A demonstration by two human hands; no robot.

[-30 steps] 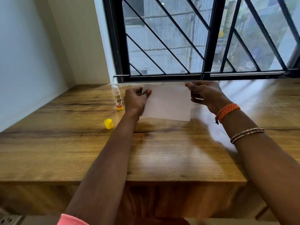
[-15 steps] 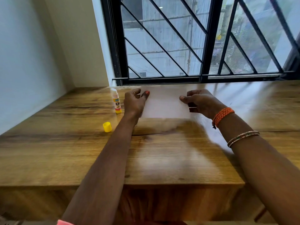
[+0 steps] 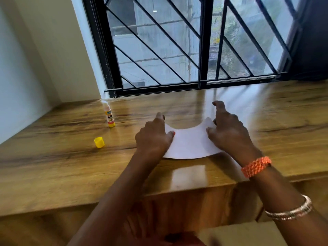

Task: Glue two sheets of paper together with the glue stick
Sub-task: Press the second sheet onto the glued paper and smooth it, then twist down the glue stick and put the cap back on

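Note:
A white sheet of paper (image 3: 190,142) is held between both hands just above the wooden table (image 3: 53,166), its middle sagging and its side edges lifted. My left hand (image 3: 153,137) pinches the sheet's left edge. The right edge is gripped by my right hand (image 3: 227,130). I cannot tell whether this is one sheet or two together. An uncapped glue stick (image 3: 109,115) stands upright to the left, apart from my hands. Its yellow cap (image 3: 99,142) lies on the table nearer to me.
A black barred window (image 3: 177,50) runs along the table's far edge. White walls close off the left side. The table's front edge (image 3: 195,190) lies just below the paper. A glossy reflection sits on the wood in front of the sheet.
Both hands have drawn the paper toward me, away from the window. The sheet was flat; it is now bent into a curve. The camera view has shifted. Glue stick and cap stayed put.

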